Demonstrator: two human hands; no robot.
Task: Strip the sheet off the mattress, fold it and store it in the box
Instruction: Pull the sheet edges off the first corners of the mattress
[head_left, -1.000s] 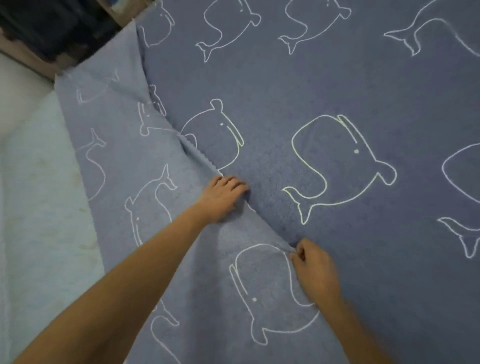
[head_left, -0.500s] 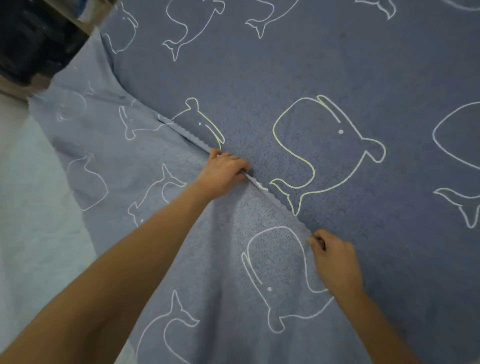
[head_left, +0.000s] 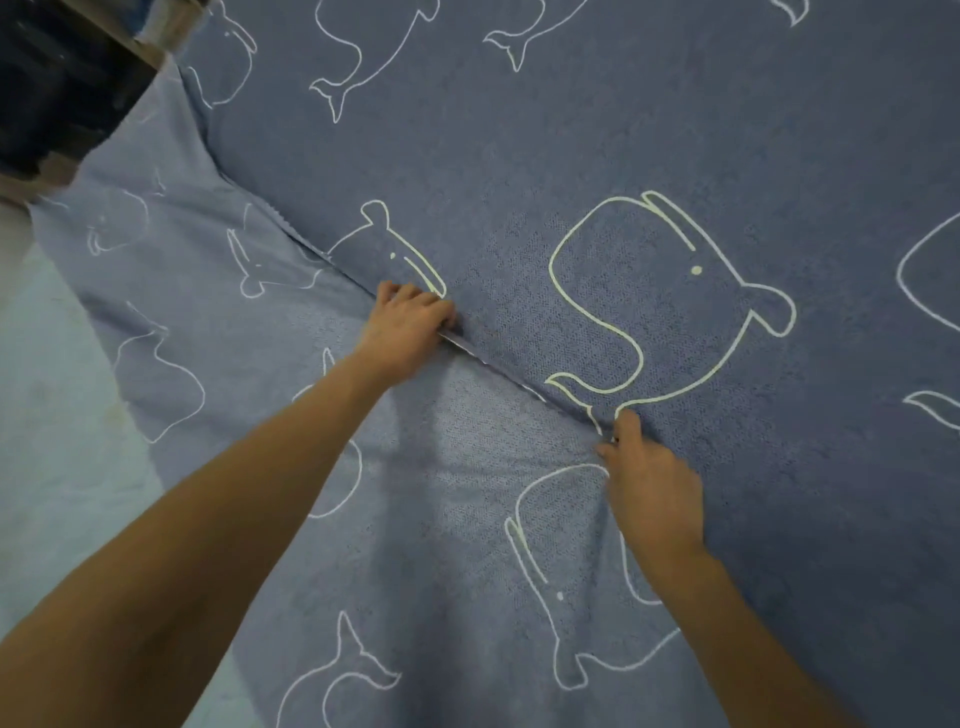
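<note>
A blue sheet (head_left: 597, 145) printed with white whale outlines fills most of the head view. Its near part is turned over onto the rest, paler underside up, and the hem (head_left: 498, 366) runs diagonally from upper left to lower right. My left hand (head_left: 402, 325) grips the hem near the middle of the frame, fingers curled over it. My right hand (head_left: 649, 483) pinches the same hem lower and further right. The stretch of hem between both hands is taut. The bare pale mattress (head_left: 57, 415) shows at the left. No box is in view.
A dark piece of furniture with a wooden edge (head_left: 57, 98) stands at the top left corner, beyond the sheet. A strip of pale floor or wall (head_left: 10, 234) shows beside the mattress at the left.
Both hands have carried the hem further across the sheet, away from me, so the folded part is wider. My left hand went from resting flat to gripping the hem.
</note>
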